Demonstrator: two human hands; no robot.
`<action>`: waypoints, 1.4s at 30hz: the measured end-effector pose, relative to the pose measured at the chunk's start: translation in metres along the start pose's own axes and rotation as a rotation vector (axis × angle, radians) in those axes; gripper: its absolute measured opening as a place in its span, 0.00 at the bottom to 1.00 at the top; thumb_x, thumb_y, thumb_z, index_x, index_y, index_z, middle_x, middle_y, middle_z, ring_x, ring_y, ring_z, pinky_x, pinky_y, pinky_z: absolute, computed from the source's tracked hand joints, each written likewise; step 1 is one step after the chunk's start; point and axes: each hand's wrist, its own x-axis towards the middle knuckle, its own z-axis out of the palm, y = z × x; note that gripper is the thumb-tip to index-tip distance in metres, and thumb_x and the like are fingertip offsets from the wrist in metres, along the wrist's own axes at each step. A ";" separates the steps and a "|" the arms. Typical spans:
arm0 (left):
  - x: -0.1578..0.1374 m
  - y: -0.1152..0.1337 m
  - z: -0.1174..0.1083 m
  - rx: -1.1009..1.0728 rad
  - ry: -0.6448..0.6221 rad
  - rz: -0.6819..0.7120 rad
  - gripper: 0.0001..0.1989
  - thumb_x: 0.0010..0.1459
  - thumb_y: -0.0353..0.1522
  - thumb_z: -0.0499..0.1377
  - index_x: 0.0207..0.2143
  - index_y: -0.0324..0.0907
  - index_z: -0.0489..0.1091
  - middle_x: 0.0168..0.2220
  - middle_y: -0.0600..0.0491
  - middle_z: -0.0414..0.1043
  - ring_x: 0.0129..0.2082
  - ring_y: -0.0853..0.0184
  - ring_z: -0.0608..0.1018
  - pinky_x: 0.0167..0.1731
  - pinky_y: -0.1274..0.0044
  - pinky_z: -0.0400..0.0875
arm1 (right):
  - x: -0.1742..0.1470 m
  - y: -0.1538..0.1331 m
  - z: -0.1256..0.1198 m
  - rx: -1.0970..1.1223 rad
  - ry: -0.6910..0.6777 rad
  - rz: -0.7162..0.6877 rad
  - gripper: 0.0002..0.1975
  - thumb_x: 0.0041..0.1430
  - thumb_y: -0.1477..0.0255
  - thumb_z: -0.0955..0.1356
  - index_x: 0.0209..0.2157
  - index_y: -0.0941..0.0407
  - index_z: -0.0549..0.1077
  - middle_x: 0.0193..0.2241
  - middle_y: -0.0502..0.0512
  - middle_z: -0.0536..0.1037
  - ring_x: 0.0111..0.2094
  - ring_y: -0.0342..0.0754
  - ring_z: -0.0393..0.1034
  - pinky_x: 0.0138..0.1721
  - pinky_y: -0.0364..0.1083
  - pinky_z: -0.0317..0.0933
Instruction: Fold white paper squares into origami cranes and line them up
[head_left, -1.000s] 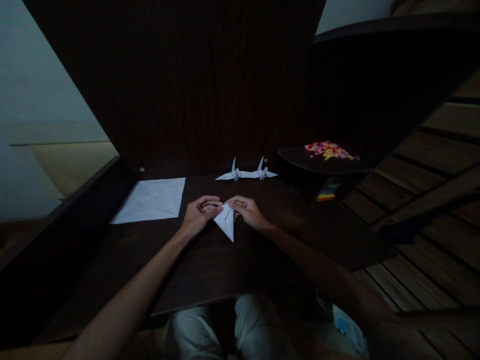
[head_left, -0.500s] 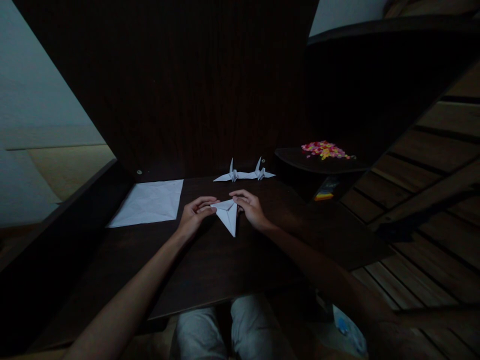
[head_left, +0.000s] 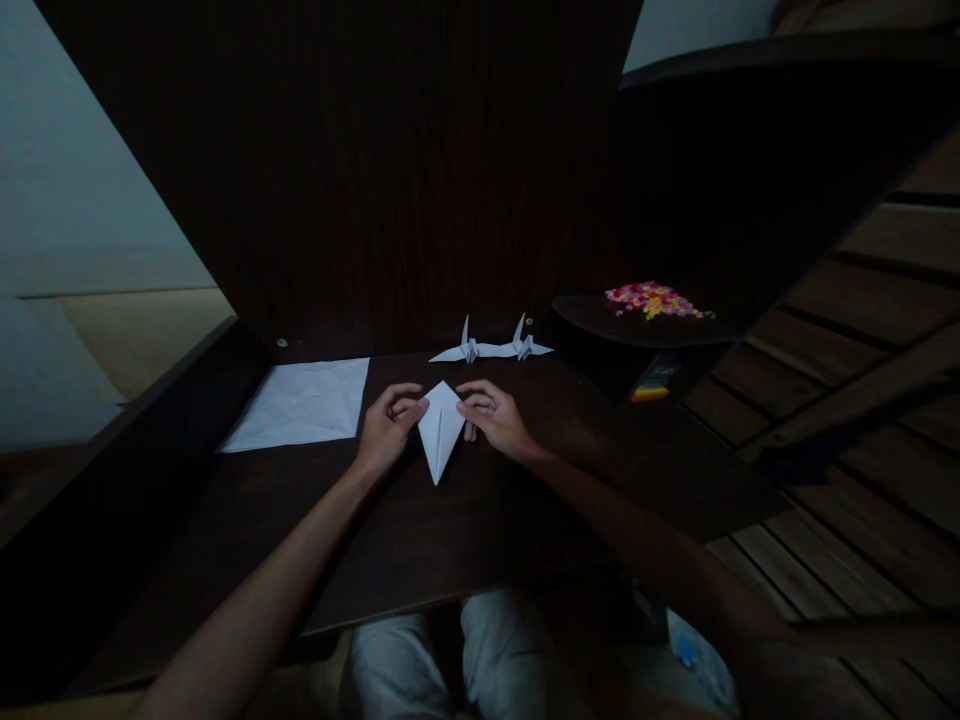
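Observation:
A white folded paper (head_left: 441, 425), kite-shaped with a slit down its lower middle, points its long tip toward me just above the dark desk. My left hand (head_left: 391, 422) pinches its left corner, thumb on top and fingers curled behind. On the opposite corner my right hand (head_left: 497, 415) closes the same way, thumb over the edge; some fingers show beneath the paper. Beyond the hands stand two joined white paper cranes (head_left: 495, 350) against the back panel. To the left lies a flat, creased white sheet (head_left: 304, 402).
A dark side panel (head_left: 142, 460) borders the desk on the left. At the right, a small curved shelf (head_left: 581, 318) carries a heap of pink, red and yellow bits (head_left: 652, 298). The desk's front edge (head_left: 390, 612) lies above my knees.
The paper's top part has been opened upward, turning the triangle into a kite shape. It has shifted slightly left, and both hands have kept hold at its sides.

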 end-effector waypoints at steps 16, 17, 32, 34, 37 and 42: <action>-0.008 0.006 0.002 0.086 -0.143 0.005 0.29 0.40 0.38 0.70 0.47 0.38 0.73 0.33 0.49 0.77 0.30 0.63 0.77 0.33 0.72 0.72 | -0.004 -0.009 -0.001 -0.215 0.030 -0.063 0.19 0.46 0.66 0.73 0.42 0.57 0.75 0.27 0.50 0.72 0.20 0.37 0.59 0.20 0.39 0.57; -0.008 0.005 0.001 0.122 -0.127 0.017 0.28 0.41 0.38 0.69 0.47 0.38 0.73 0.32 0.49 0.77 0.30 0.64 0.77 0.32 0.72 0.71 | -0.004 -0.009 0.000 -0.239 0.045 -0.090 0.19 0.47 0.66 0.72 0.42 0.57 0.75 0.28 0.51 0.72 0.21 0.37 0.59 0.21 0.39 0.57; -0.010 0.003 -0.002 0.419 -0.038 0.283 0.12 0.50 0.39 0.64 0.37 0.44 0.78 0.38 0.49 0.78 0.39 0.57 0.78 0.44 0.67 0.69 | -0.009 -0.014 0.001 -0.601 0.083 -0.327 0.10 0.57 0.67 0.68 0.38 0.54 0.78 0.30 0.53 0.73 0.26 0.42 0.62 0.29 0.44 0.59; -0.011 0.006 -0.001 0.409 -0.045 0.300 0.11 0.50 0.38 0.64 0.35 0.45 0.78 0.36 0.49 0.78 0.37 0.59 0.77 0.43 0.68 0.69 | -0.009 -0.014 0.002 -0.596 0.101 -0.335 0.09 0.57 0.67 0.68 0.37 0.54 0.79 0.30 0.53 0.72 0.26 0.43 0.62 0.28 0.44 0.59; -0.012 0.010 0.000 0.416 -0.054 0.332 0.09 0.50 0.38 0.64 0.34 0.46 0.79 0.34 0.50 0.76 0.34 0.62 0.76 0.40 0.71 0.69 | -0.008 -0.014 0.001 -0.593 0.137 -0.341 0.08 0.56 0.67 0.69 0.35 0.53 0.79 0.33 0.54 0.70 0.30 0.44 0.64 0.32 0.45 0.61; -0.011 0.012 0.001 0.402 -0.025 0.347 0.10 0.48 0.40 0.65 0.31 0.45 0.79 0.31 0.52 0.72 0.34 0.63 0.73 0.38 0.72 0.68 | -0.006 -0.012 -0.001 -0.530 0.095 -0.326 0.05 0.56 0.68 0.69 0.33 0.54 0.77 0.34 0.55 0.76 0.40 0.50 0.69 0.45 0.51 0.62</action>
